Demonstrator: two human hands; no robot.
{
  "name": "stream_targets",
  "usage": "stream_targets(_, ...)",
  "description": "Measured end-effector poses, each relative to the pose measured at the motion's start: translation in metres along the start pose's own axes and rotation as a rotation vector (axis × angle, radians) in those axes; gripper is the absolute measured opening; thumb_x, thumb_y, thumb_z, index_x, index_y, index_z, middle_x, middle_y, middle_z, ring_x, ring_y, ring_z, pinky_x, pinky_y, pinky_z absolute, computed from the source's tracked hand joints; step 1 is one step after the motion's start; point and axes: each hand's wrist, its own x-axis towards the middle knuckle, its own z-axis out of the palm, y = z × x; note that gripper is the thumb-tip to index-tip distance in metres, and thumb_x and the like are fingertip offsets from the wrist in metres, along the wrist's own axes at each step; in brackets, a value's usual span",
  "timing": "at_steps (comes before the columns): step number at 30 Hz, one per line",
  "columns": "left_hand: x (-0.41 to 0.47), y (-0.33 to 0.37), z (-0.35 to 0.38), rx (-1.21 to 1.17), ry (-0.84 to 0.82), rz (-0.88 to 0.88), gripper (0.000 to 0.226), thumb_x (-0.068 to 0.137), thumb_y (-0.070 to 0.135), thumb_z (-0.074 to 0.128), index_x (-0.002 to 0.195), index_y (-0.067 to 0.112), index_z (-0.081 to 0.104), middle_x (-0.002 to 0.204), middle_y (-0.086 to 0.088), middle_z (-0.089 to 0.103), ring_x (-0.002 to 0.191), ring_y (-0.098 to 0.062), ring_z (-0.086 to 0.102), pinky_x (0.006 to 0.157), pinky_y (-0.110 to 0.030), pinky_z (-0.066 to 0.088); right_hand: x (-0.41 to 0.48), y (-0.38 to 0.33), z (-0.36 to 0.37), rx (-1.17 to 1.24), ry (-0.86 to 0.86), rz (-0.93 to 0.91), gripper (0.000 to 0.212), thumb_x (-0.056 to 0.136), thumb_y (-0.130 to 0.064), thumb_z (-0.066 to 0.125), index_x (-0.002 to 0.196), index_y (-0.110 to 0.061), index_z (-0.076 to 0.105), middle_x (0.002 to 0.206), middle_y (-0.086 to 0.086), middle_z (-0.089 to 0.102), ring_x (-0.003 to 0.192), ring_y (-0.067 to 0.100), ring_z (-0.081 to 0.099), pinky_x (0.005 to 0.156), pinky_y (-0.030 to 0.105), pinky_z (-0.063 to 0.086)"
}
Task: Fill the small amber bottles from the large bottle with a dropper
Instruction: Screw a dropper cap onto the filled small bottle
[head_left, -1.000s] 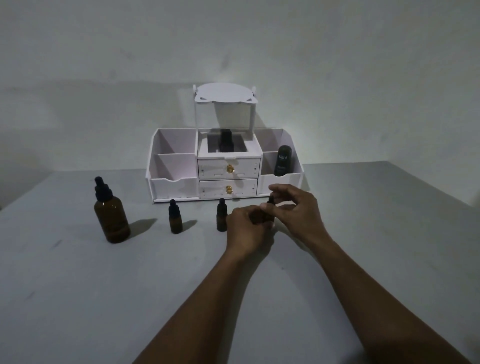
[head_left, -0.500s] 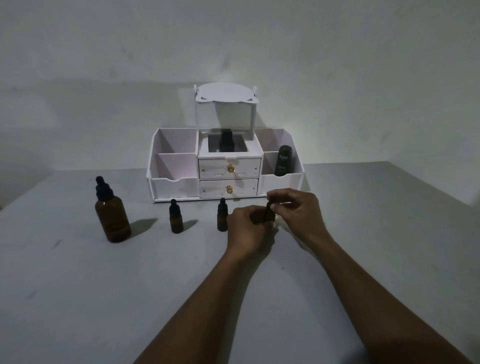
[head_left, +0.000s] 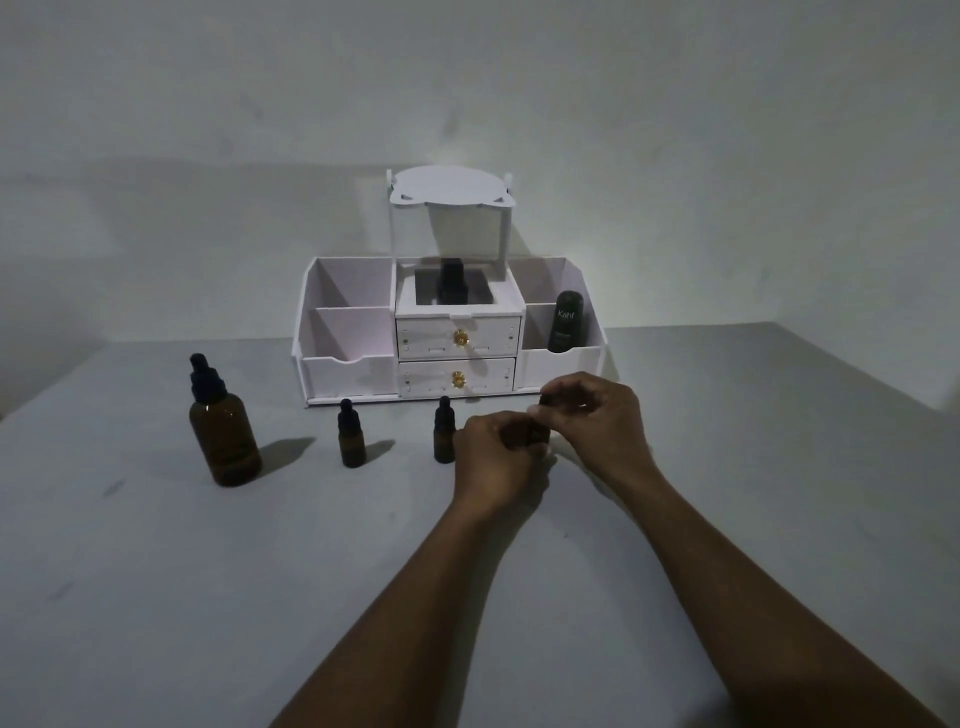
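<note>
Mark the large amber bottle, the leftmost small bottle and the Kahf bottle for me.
large amber bottle (head_left: 224, 444): head view, glass body.
leftmost small bottle (head_left: 352, 448): head view, glass body.
Kahf bottle (head_left: 567, 325): head view, labelled front.

glossy amber-glass large bottle (head_left: 225, 447), matt grey table (head_left: 156, 571) — smooth white organizer (head_left: 343, 376)

I face a plain grey wall (head_left: 675, 130) in dim light. My grey table (head_left: 156, 597) runs to it, with a white drawer organiser (head_left: 343, 374) at the far middle.
</note>
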Motion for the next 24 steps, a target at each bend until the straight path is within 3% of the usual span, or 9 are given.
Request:
stream_targets(2, 0.0002, -0.0001, 0.0001, -0.025, 0.004, -0.006, 0.027, 0.092, 0.005, 0.071, 0.117, 0.014, 0.073, 0.098, 0.005, 0.071, 0.065, 0.003, 0.058, 0.043, 0.000, 0.038, 0.0005, -0.0001, 0.0014, 0.017, 0.025, 0.011, 0.027, 0.073, -0.031, 0.086, 0.093, -0.020, 0.071, 0.088, -0.010, 0.071, 0.079, 0.009, 0.068, 0.070, 0.013, 0.055)
stream_targets(4, 0.0002, -0.0009, 0.0003, -0.044, 0.003, -0.018, 0.029, 0.091, 0.007, 0.072, 0.119, 0.015, 0.073, 0.108, 0.002, 0.073, 0.068, 0.002, 0.059, 0.047, -0.003, 0.040, 0.0001, -0.0007, 0.0012, 0.058, 0.026, 0.001, 0.030, 0.075, -0.032, 0.084, 0.098, -0.022, 0.069, 0.093, -0.011, 0.071, 0.084, 0.007, 0.068, 0.072, 0.013, 0.056)
stream_targets(7, -0.0008, -0.0013, 0.0008, -0.074, -0.005, -0.032, 0.032, 0.090, 0.006, 0.073, 0.120, 0.016, 0.072, 0.112, 0.003, 0.074, 0.073, 0.001, 0.062, 0.057, -0.011, 0.048, -0.0014, -0.0004, -0.0017, 0.073, -0.015, -0.008, 0.022, 0.083, -0.015, 0.077, 0.105, -0.020, 0.073, 0.102, -0.007, 0.074, 0.091, 0.008, 0.070, 0.087, 0.028, 0.058)
stream_targets(9, -0.0006, -0.0019, 0.0001, -0.068, -0.008, -0.032, 0.030, 0.091, 0.006, 0.073, 0.119, 0.017, 0.073, 0.102, 0.008, 0.074, 0.072, 0.000, 0.063, 0.059, -0.015, 0.050, -0.0019, 0.0000, -0.0026, 0.044, -0.036, -0.012, 0.018, 0.083, -0.011, 0.076, 0.100, -0.018, 0.076, 0.098, -0.004, 0.075, 0.089, 0.009, 0.071, 0.088, 0.032, 0.059)
stream_targets(13, -0.0011, -0.0012, 0.0002, -0.055, -0.002, -0.027, 0.023, 0.091, 0.006, 0.072, 0.112, 0.018, 0.074, 0.081, 0.016, 0.065, 0.065, -0.001, 0.063, 0.051, -0.009, 0.045, -0.0001, 0.0011, 0.0001, 0.009, -0.006, 0.017, 0.019, 0.076, -0.026, 0.085, 0.090, -0.019, 0.073, 0.088, -0.007, 0.073, 0.081, 0.010, 0.069, 0.078, 0.020, 0.059)
stream_targets(16, -0.0010, -0.0002, 0.0008, -0.080, 0.006, -0.037, 0.026, 0.092, 0.007, 0.072, 0.115, 0.018, 0.074, 0.095, 0.011, 0.071, 0.067, 0.001, 0.061, 0.051, -0.005, 0.043, -0.0004, 0.0012, 0.0016, 0.037, -0.008, 0.008, 0.024, 0.076, -0.030, 0.083, 0.095, -0.023, 0.070, 0.092, -0.011, 0.071, 0.084, 0.007, 0.068, 0.076, 0.016, 0.057)
stream_targets(19, -0.0013, 0.0008, 0.0003, -0.094, 0.003, -0.057, 0.031, 0.090, 0.005, 0.073, 0.118, 0.018, 0.073, 0.107, 0.006, 0.074, 0.073, 0.001, 0.064, 0.058, -0.012, 0.050, -0.0022, 0.0002, -0.0006, 0.060, -0.043, -0.013, 0.019, 0.083, -0.013, 0.077, 0.100, -0.020, 0.074, 0.099, -0.008, 0.074, 0.090, 0.008, 0.070, 0.086, 0.029, 0.059)
stream_targets(21, -0.0015, 0.0010, 0.0000, -0.086, 0.005, -0.056, 0.029, 0.091, 0.004, 0.073, 0.116, 0.018, 0.074, 0.094, 0.013, 0.072, 0.068, 0.002, 0.064, 0.052, -0.008, 0.047, -0.0028, -0.0008, -0.0017, 0.049, -0.043, -0.018, 0.017, 0.082, -0.008, 0.076, 0.096, -0.018, 0.076, 0.095, -0.004, 0.075, 0.086, 0.010, 0.071, 0.086, 0.033, 0.060)
stream_targets(24, -0.0023, 0.0011, 0.0003, -0.072, 0.000, -0.048, 0.025, 0.091, 0.004, 0.072, 0.112, 0.018, 0.074, 0.082, 0.019, 0.065, 0.065, 0.003, 0.062, 0.046, -0.003, 0.042, -0.0024, -0.0017, -0.0004, 0.028, -0.016, -0.013, 0.015, 0.079, -0.017, 0.082, 0.092, -0.017, 0.075, 0.090, -0.003, 0.075, 0.083, 0.011, 0.070, 0.082, 0.029, 0.060)
